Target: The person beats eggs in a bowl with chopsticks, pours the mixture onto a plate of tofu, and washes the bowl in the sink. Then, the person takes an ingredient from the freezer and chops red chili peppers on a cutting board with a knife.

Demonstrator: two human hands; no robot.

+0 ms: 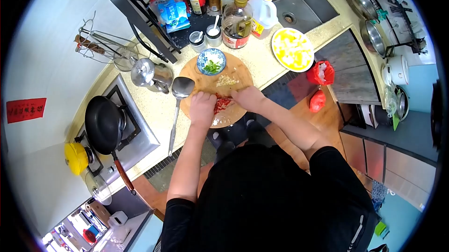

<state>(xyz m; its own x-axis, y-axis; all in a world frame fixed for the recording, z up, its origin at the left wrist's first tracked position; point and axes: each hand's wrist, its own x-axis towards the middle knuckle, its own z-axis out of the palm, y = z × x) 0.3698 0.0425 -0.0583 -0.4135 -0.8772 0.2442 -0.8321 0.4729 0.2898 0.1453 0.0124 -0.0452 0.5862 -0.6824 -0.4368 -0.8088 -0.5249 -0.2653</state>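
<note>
On the round wooden cutting board point(191, 70) lies a pile of chopped red chili point(223, 103). My left hand point(203, 107) is at the pile's left side, fingers curled and pressed together. From the right, my right hand point(248, 98) reaches the pile, its fingers also drawn together. Whatever is inside either hand is hidden. Above the chili sits some minced garlic point(227, 80). A blue-patterned bowl point(211, 61) with chopped greens and white pieces stands at the board's far edge. A metal spatula point(180, 93) rests against the board's left side, its handle toward me.
A black wok point(104, 125) and a yellow pot point(77, 158) are on the stove at left, near a metal kettle point(152, 75). Beyond the board stand seasoning jars point(206, 36) and an oil bottle point(236, 22). At right is a plate of yellow pieces point(293, 50), near the sink point(304, 6).
</note>
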